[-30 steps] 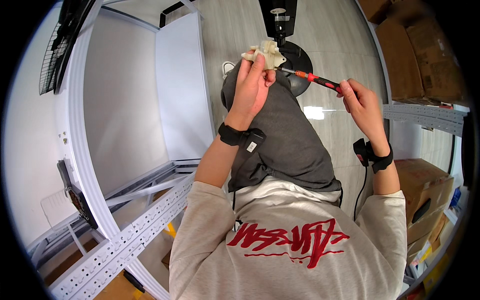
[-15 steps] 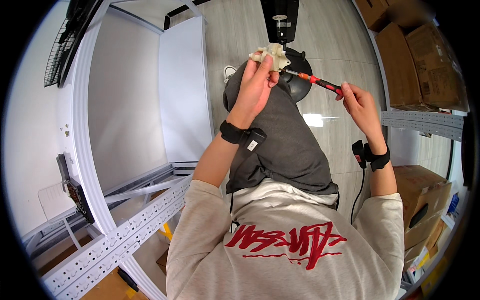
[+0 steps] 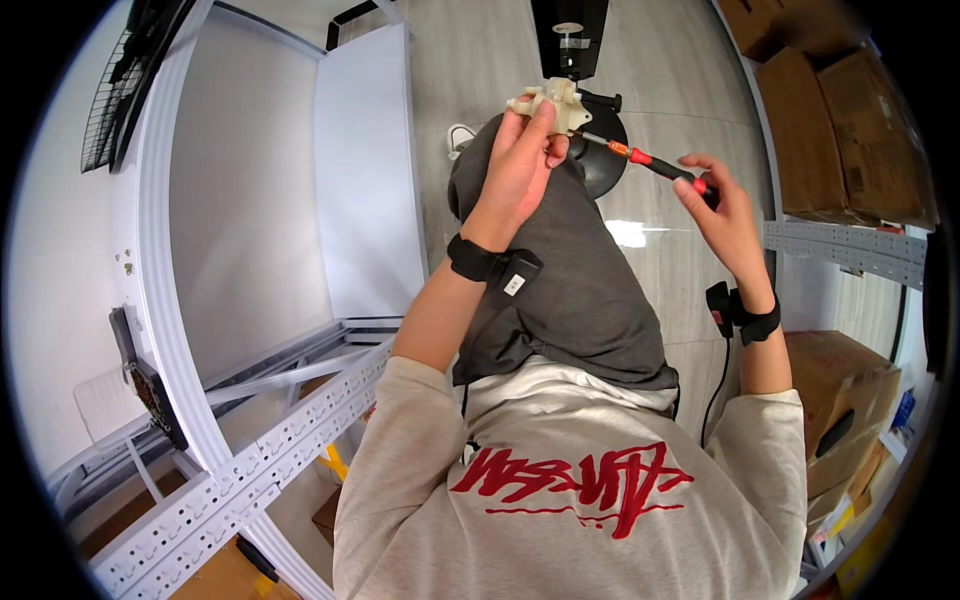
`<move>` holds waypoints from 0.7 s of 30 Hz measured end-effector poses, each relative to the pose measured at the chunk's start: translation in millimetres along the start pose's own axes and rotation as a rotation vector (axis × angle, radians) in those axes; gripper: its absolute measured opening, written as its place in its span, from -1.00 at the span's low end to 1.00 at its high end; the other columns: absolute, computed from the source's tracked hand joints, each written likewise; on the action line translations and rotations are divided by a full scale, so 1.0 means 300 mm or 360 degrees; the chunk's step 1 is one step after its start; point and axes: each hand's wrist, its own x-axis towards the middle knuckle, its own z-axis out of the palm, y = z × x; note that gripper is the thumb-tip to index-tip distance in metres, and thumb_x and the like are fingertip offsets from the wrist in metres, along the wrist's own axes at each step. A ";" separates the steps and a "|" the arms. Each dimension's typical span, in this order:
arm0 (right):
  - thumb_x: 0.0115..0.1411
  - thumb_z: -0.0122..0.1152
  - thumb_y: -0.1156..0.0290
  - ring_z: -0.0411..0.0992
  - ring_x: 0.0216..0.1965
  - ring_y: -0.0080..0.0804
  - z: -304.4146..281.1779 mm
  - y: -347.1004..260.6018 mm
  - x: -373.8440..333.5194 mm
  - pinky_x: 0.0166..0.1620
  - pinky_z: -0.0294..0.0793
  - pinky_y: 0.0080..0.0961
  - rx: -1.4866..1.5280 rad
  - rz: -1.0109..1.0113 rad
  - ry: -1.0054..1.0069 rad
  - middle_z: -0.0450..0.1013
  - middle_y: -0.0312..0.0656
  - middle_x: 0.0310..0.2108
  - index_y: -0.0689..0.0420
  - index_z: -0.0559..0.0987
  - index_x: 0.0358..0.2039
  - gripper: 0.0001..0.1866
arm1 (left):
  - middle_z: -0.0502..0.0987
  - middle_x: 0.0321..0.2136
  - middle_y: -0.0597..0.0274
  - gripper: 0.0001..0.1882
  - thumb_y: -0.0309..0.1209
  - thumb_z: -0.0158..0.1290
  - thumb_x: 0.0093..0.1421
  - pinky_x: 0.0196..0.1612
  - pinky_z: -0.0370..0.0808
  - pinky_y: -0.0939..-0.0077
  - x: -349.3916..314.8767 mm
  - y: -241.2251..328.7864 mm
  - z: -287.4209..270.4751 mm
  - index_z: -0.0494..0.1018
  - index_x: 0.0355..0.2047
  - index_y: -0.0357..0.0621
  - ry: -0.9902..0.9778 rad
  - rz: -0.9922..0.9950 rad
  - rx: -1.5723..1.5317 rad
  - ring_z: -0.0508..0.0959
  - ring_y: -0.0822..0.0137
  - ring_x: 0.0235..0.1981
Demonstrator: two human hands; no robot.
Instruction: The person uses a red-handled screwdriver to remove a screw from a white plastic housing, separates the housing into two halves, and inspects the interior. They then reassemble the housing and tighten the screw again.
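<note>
Over my lap, my left hand point(image 3: 518, 170) pinches a cream-coloured plastic part point(image 3: 565, 108) of irregular shape with small lugs, thumb on top. A screwdriver point(image 3: 652, 162) with a red and black handle and an orange collar reaches in from the right. Its metal shaft meets the lower right edge of the part; whether the tip sits in a screw is too small to tell. My right hand point(image 3: 725, 215) has its thumb and fingers around the handle's rear end, the fingers loosely spread. Black straps with small boxes are on both wrists.
A white metal shelf frame point(image 3: 180, 260) with a pale panel point(image 3: 368, 170) stands at my left. Cardboard boxes point(image 3: 810, 130) sit on a shelf at the right, with another box point(image 3: 840, 390) lower down. Beyond my knees is a round black base point(image 3: 605, 160) on the tiled floor.
My left hand and the cream part have shifted slightly right and up. The screwdriver has moved right with them, and my right fingers have spread and shifted their grip on the handle.
</note>
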 end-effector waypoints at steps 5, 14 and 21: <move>0.29 0.16 0.24 0.18 -0.56 -0.71 0.009 -0.052 -0.006 -0.51 0.12 -0.66 0.0247 -0.0018 0.0064 0.30 -0.40 -0.61 0.20 0.53 -0.35 -0.75 | 0.42 -0.25 0.35 -0.77 -0.22 -0.06 0.37 -0.39 0.21 0.60 -0.002 0.006 -0.012 0.30 -0.09 -0.05 -0.0013 0.0019 -0.0001 0.30 0.47 -0.43; 0.25 0.22 0.33 0.19 -0.59 -0.71 0.015 -0.025 0.001 -0.52 0.15 -0.67 0.0154 -0.0084 0.0155 0.30 -0.43 -0.62 0.21 0.48 -0.31 -0.80 | 0.43 -0.26 0.35 -0.76 -0.23 -0.04 0.36 -0.39 0.21 0.60 -0.005 0.004 -0.011 0.31 -0.08 -0.07 0.0005 -0.0027 0.0018 0.32 0.47 -0.44; 0.25 0.23 0.30 0.17 -0.56 -0.71 -0.037 -0.042 -0.001 -0.51 0.13 -0.68 0.0100 0.0252 -0.0192 0.25 -0.43 -0.62 0.21 0.47 -0.36 -0.76 | 0.43 -0.26 0.36 -0.75 -0.23 -0.03 0.35 -0.39 0.21 0.61 -0.003 0.006 -0.020 0.31 -0.07 -0.06 0.0003 -0.0004 0.0031 0.32 0.50 -0.45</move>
